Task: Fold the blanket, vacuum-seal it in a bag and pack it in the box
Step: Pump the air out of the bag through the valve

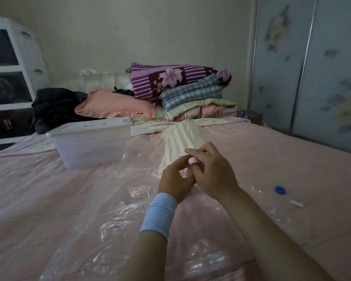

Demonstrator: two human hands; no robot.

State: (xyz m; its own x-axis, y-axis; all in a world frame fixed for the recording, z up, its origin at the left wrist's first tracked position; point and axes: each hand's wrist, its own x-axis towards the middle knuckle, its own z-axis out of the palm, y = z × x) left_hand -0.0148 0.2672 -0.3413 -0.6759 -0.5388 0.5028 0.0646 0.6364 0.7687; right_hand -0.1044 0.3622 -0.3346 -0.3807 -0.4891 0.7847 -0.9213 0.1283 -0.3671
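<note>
Box: translucent, lid on, parked on the pink bed at ten o'clock from the hands. Nothing visibly packed inside, though hard to judge through cloudy walls.
Vacuum bag: clear, flat and wrinkled, spread over the bed from six o'clock up toward the box. No bulk inside, not yet sealed around anything.
Left hand: centre frame, pale blue wristband below it, fingers curled round the lower end of a small pink object.
Blanket: cream and ribbed, gathered into a long narrow strip running from just behind the hands out toward twelve o'clock. Near end hidden by the fingers. On the bag or in its mouth: cannot tell.
Small pink object: shared between both hands and mostly covered. Purpose not readable.
Right hand: thumb and fingertips pinching the object's upper end, pressed close against the left hand.
Blue valve: on the bag at three o'clock, well apart from the hands.
White clip: lying loose near the valve, toward four o'clock.
Done, by the look of things: blanket roughly folded lengthwise; bag laid out; box within reach.
Left, by the look of things: shortening the strip, bagging it, zipping and drawing out the air, lifting the lid, packing the box. Judged early-to-middle of the job.
</note>
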